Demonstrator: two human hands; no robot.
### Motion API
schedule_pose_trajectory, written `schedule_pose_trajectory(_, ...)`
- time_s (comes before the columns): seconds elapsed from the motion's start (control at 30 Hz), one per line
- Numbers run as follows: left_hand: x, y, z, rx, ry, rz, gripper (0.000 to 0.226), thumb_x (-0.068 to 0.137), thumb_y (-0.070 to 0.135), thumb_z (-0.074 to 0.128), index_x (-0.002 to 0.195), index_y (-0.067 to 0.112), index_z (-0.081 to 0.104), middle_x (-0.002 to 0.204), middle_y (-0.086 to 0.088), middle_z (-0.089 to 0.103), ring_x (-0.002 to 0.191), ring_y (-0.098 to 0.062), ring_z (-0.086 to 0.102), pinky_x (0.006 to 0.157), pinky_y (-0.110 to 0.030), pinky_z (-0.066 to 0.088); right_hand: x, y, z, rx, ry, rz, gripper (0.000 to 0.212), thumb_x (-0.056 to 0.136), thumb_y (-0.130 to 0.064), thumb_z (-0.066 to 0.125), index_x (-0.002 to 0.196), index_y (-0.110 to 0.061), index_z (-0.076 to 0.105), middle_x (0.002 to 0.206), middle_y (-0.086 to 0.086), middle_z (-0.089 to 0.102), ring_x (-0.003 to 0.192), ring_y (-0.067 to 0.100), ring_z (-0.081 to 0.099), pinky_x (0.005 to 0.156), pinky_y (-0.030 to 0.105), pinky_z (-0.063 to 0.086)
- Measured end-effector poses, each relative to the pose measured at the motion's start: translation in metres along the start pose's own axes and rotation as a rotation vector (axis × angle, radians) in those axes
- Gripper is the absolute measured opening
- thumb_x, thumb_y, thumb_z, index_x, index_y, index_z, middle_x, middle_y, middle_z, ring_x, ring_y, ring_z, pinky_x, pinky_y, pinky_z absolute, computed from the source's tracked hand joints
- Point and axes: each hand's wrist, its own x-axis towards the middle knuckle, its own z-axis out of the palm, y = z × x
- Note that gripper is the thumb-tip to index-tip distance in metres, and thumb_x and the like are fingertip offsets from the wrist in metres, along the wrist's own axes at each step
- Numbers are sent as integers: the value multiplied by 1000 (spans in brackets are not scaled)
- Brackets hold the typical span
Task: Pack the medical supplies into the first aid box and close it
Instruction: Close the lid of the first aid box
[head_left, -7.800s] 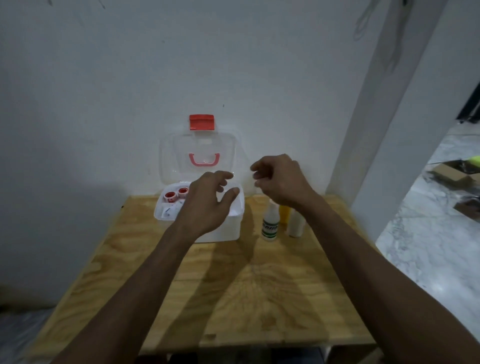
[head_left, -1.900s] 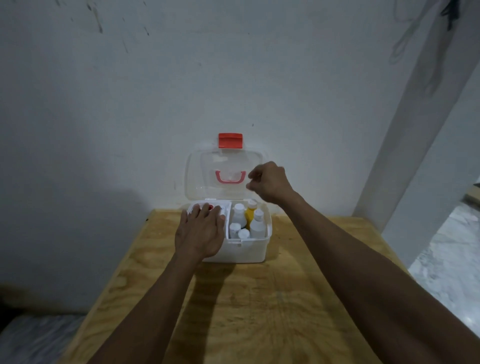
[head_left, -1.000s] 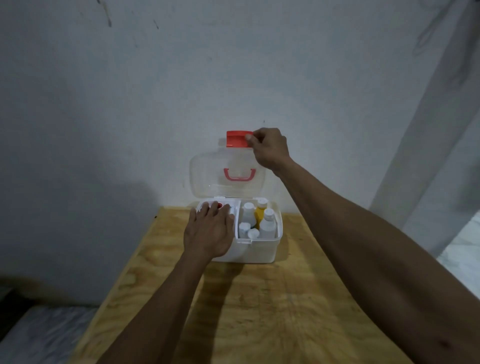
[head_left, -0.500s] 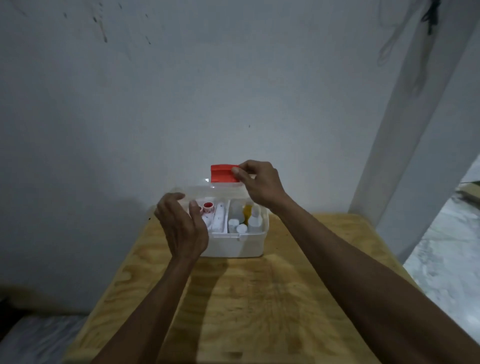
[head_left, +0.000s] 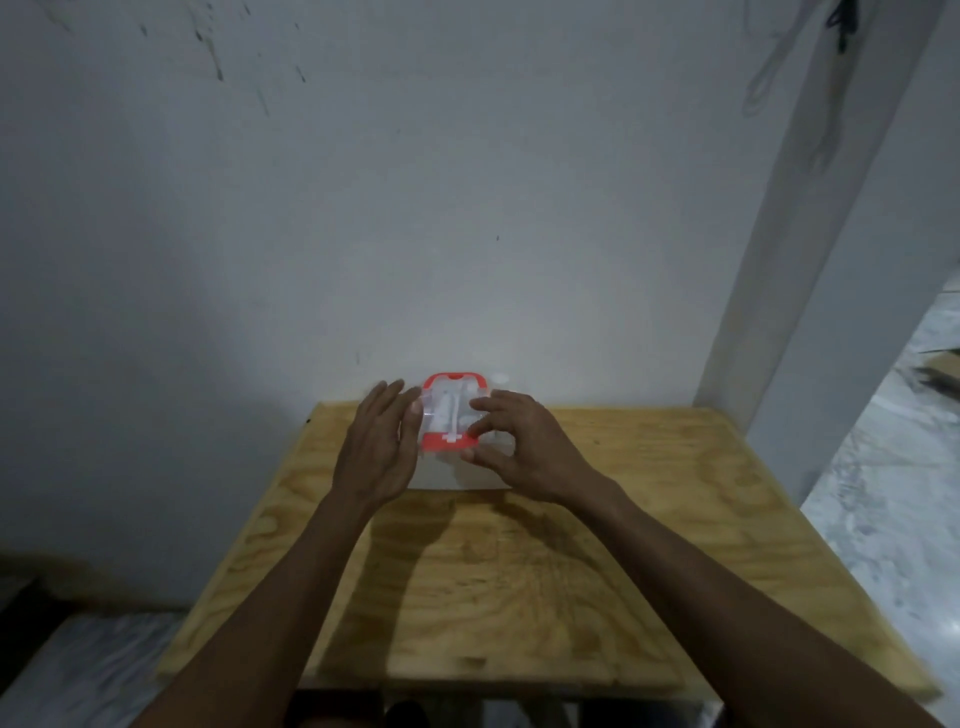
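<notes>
Change: clear plastic lid, upright half a second ago, is now lowered onto white first aid box (head_left: 457, 470) at the wooden table (head_left: 519, 571) far edge | red latch (head_left: 448, 442) now faces front, apparently unfastened | left hand (head_left: 376, 449) held open beside box | right hand (head_left: 519, 447) fingers curled at latch, pinch unclear | remaining: latch to be pressed.

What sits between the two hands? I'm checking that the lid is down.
In the head view, the first aid box lies between the left hand and right hand, its clear lid lowered.

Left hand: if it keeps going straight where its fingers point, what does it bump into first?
Probably the wall behind the table. The left hand sits beside the box, fingers pointing past its left side. Depth is hard to judge.
</notes>
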Motion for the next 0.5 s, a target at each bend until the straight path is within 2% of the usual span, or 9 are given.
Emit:
schedule_pose_trajectory(0.07,0,-1,-1,26,-16,11,52,103,40,25,141,15,49,150,-8,45,145,-24,30,117,-41,24,-2,0,-1,-9,-29,1,36,88,-47,66,112,-22,73,144,-5,53,139,16,37,116,44,26)
schedule_pose_trajectory(0.2,-3,-1,0,60,-23,25,55,100,46,25,143,19,46,153,-9,41,146,-26,28,116,-44,24,1,1,-2,33,104,23,39,90,-40,65,123,-19,64,140,1,56,131,19,45,111,46,38)
schedule_pose_trajectory(0.33,-7,-7,4,76,-62,29,61,95,59,30,148,28,38,159,-7,30,149,-28,20,116,-47,18,10,9,8,-64,68,155,70,88,-60,57,148,-29,36,161,0,27,149,25,19,118,51,22)
schedule_pose_trajectory(0.43,-9,-10,6,90,-77,59,61,94,55,40,150,31,33,161,-8,24,149,-31,19,118,-48,13,8,15,22,-61,53,220,77,85,-69,52,150,-36,28,164,-4,14,152,26,7,118,55,17)
schedule_pose_trajectory(0.5,-10,-11,9,76,-95,42,64,92,56,43,150,31,31,161,-8,23,147,-33,23,117,-52,21,3,18,31,-43,71,244,77,85,-71,48,151,-39,24,165,-7,10,152,24,5,118,55,16)
